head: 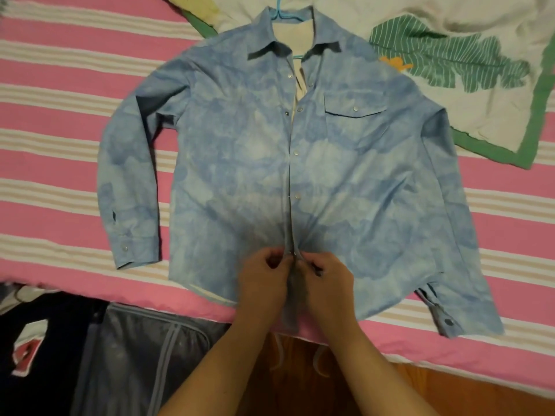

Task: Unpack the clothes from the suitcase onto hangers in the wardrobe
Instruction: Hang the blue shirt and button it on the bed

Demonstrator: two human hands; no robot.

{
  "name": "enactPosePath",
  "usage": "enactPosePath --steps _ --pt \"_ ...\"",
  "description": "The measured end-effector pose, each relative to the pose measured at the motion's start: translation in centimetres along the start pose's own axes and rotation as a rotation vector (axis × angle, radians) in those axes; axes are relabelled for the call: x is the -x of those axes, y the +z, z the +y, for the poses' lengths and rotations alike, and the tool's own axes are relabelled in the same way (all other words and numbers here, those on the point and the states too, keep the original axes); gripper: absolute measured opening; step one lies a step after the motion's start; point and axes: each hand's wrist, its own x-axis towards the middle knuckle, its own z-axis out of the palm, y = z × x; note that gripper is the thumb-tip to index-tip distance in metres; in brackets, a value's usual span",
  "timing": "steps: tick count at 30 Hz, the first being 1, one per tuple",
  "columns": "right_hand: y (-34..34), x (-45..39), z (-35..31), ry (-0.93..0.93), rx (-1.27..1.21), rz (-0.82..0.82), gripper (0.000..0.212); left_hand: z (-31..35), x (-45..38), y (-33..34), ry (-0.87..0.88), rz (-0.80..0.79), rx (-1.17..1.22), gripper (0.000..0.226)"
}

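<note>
Blue shirt (240, 163) lies flat, front up, on the pink striped bed (60, 94), collar away from the person. Blue hanger (280, 13) sits in the neck, hook poking out past the collar. Left hand (264, 280) and right hand (324, 280) meet at the front placket near the hem, each pinching one edge of the opening, fingers curled tight on the cloth. Upper snaps undone, two mid snaps look closed. Suitcase (141, 349) on the floor at bed edge, lower left. Leaf-print quilt (450, 61) upper right.
</note>
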Motion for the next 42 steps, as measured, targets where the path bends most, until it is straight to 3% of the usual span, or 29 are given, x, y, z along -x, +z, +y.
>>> enactPosePath --steps 8,14,17,22,23,25,27,29,30,33,35,39,42 --pt "-0.4 0.3 -0.8 0.012 -0.022 0.02 0.013 0.5 1.0 0.0 -0.029 0.007 0.098 0.01" --pt "-0.5 0.2 -0.9 -0.123 0.071 -0.009 0.013 0.5 1.2 -0.2 -0.036 -0.017 0.078 0.012" --pt "0.2 0.4 -0.4 -0.215 0.148 -0.01 0.017 1.0 1.6 -0.4 -0.108 -0.013 0.18 0.026" --pt "0.1 1.6 0.2 -0.185 0.109 0.046 0.017 1.4 2.2 -0.5 -0.158 -0.03 0.2 0.025" --pt "-0.4 1.9 0.5 -0.231 0.185 0.04 0.011 0.9 2.2 -0.5 -0.12 -0.073 0.132 0.021" --pt "-1.0 2.0 1.9 -0.327 0.449 -0.042 0.014 -0.6 1.6 -0.8 0.106 -0.212 -0.275 0.016" --pt "-1.1 1.4 3.1 -0.277 0.734 -0.188 0.018 -2.4 -0.2 -1.0 0.473 -0.149 -0.728 0.025" --pt "-1.4 -0.1 2.6 -0.208 0.772 -0.225 0.018 -3.7 -3.2 -1.4 0.7 -0.037 -0.892 0.046" --pt "-1.3 -1.1 2.1 -0.234 0.695 -0.166 0.014 -3.8 -4.8 -1.7 0.711 -0.042 -0.928 0.057" --pt "-0.1 -4.6 -0.4 -0.336 0.51 -0.008 0.015 -5.0 -8.6 -3.3 0.44 -0.184 -1.04 0.072" --pt "1.1 -6.9 -1.3 -0.302 0.49 -0.081 0.023 -6.6 -8.9 -4.4 0.273 -0.242 -1.162 0.073" --pt "2.2 -10.5 -0.5 -0.112 0.575 -0.212 0.045 -6.0 -6.3 -4.5 0.149 -0.264 -1.377 0.077" --pt "2.6 -11.7 -0.3 -0.085 0.614 -0.175 0.056 -2.6 -6.5 -3.6 0.168 -0.167 -1.42 0.056"
